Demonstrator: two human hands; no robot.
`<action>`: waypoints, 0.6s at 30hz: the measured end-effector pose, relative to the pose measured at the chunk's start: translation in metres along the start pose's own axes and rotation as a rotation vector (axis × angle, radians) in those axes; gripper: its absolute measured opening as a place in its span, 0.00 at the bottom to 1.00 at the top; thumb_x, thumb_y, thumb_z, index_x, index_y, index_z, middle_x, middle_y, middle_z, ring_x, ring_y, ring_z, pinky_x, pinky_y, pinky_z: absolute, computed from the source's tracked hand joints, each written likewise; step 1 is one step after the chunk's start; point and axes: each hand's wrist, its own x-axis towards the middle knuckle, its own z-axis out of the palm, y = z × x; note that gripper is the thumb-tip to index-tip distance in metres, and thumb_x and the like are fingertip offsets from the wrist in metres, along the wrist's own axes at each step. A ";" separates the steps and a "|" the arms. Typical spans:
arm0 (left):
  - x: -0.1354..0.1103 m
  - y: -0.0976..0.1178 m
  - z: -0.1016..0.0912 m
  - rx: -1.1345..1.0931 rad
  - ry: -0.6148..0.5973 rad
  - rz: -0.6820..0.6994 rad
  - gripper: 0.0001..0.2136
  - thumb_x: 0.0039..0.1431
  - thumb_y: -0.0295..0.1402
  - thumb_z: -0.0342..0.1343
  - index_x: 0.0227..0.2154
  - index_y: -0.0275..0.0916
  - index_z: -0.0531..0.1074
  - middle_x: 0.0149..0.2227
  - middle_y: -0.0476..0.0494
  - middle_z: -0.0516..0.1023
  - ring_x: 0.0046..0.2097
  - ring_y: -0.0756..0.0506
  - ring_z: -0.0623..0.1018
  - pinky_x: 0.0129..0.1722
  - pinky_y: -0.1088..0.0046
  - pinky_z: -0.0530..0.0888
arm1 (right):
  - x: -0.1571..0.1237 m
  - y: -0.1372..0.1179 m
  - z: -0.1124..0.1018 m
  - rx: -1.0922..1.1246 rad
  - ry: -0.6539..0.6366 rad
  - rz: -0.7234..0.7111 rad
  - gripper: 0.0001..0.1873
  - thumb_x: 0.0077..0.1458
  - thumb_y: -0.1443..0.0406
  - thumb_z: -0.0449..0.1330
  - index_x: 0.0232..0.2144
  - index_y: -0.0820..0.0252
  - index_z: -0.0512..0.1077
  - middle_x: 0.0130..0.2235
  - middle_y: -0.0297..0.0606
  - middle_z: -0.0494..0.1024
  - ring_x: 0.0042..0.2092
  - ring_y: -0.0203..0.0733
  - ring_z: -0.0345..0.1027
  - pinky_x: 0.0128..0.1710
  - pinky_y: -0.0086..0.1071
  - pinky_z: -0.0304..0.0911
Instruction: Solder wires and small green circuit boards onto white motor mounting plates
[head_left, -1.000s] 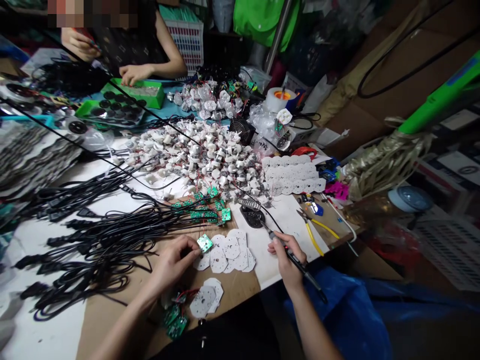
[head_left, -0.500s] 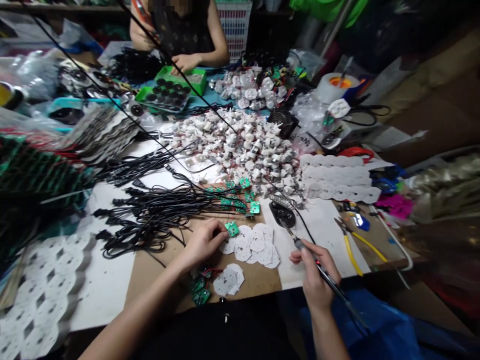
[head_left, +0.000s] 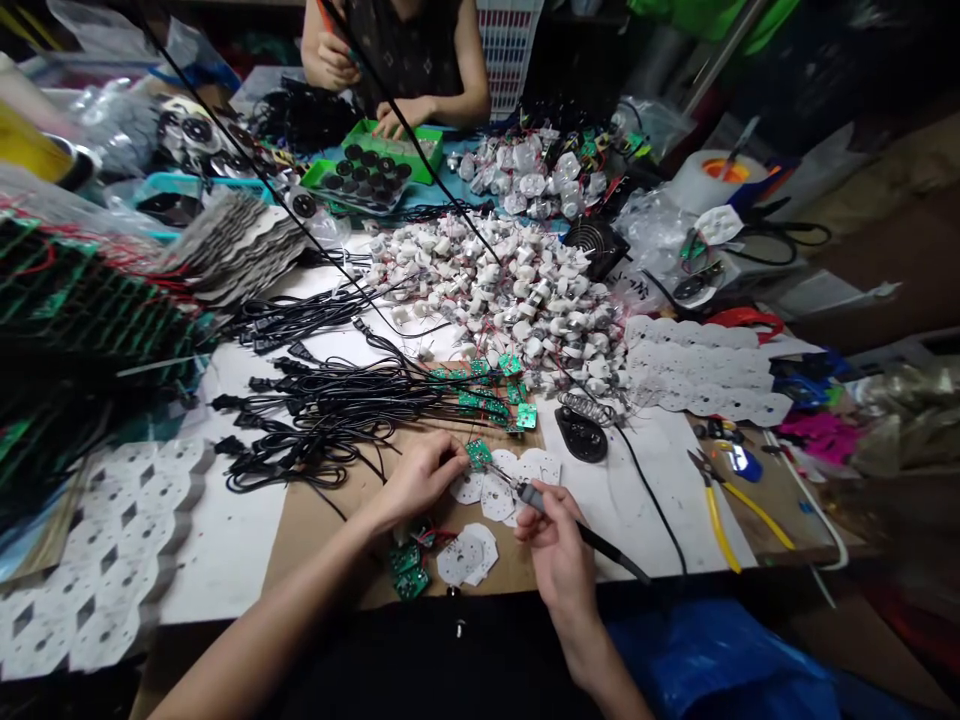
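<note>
Small board [head_left: 478,453] over the discs [head_left: 491,497] — cables [head_left: 322,400] to its left, motor pile [head_left: 510,290] behind, pliers [head_left: 709,500] to the right

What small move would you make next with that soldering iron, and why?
Probably ease the soldering iron tip onto the small green board: the left hand pinches it above the white discs, and the right hand holds the tip right beside it.
</note>
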 end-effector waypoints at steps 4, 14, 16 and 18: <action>0.000 -0.001 0.001 0.004 0.009 0.008 0.11 0.66 0.39 0.52 0.30 0.40 0.70 0.32 0.47 0.77 0.36 0.46 0.75 0.40 0.68 0.70 | 0.001 -0.001 0.001 0.030 -0.005 0.058 0.23 0.42 0.50 0.72 0.36 0.59 0.74 0.19 0.29 0.74 0.20 0.35 0.68 0.21 0.25 0.62; 0.000 0.002 0.001 0.008 0.017 -0.011 0.11 0.65 0.40 0.52 0.30 0.41 0.70 0.32 0.46 0.78 0.36 0.45 0.75 0.40 0.67 0.71 | 0.007 0.004 -0.008 -0.036 -0.053 0.033 0.21 0.49 0.49 0.67 0.38 0.58 0.75 0.20 0.29 0.74 0.21 0.37 0.68 0.20 0.28 0.63; 0.000 0.002 0.001 0.004 0.015 -0.008 0.11 0.65 0.39 0.52 0.30 0.40 0.70 0.32 0.46 0.77 0.36 0.45 0.75 0.40 0.68 0.71 | 0.007 0.004 -0.009 -0.026 -0.049 0.037 0.22 0.49 0.49 0.68 0.38 0.58 0.75 0.20 0.29 0.74 0.21 0.36 0.68 0.20 0.27 0.63; 0.000 0.002 0.001 0.010 0.014 -0.004 0.10 0.65 0.38 0.52 0.30 0.40 0.70 0.32 0.47 0.78 0.36 0.45 0.75 0.40 0.68 0.71 | 0.007 0.004 -0.009 -0.012 -0.045 0.046 0.22 0.47 0.49 0.69 0.37 0.58 0.75 0.20 0.29 0.74 0.21 0.36 0.68 0.20 0.27 0.63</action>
